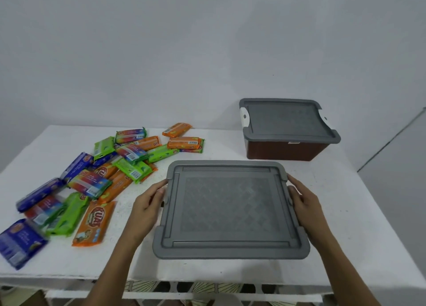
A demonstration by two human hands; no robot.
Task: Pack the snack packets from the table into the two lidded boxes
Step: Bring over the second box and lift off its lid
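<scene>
Snack packets (99, 181) lie piled at the left of the surface (230, 144); both boxes are lidded.
The white surface carries the near box (228, 209) at centre, only its grey lid showing, and the brown far box (288, 150) at far right, well apart from the pile. Left hand (147, 204) and right hand (304, 206) clamp the near lid's opposite side edges.

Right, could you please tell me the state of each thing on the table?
Near box: lid on.
Far box: lid on.
Snack packets: loose pile on table, unpacked.
Left hand: on near box's left edge, grip unclear.
Right hand: on its right edge, grip unclear.
</scene>
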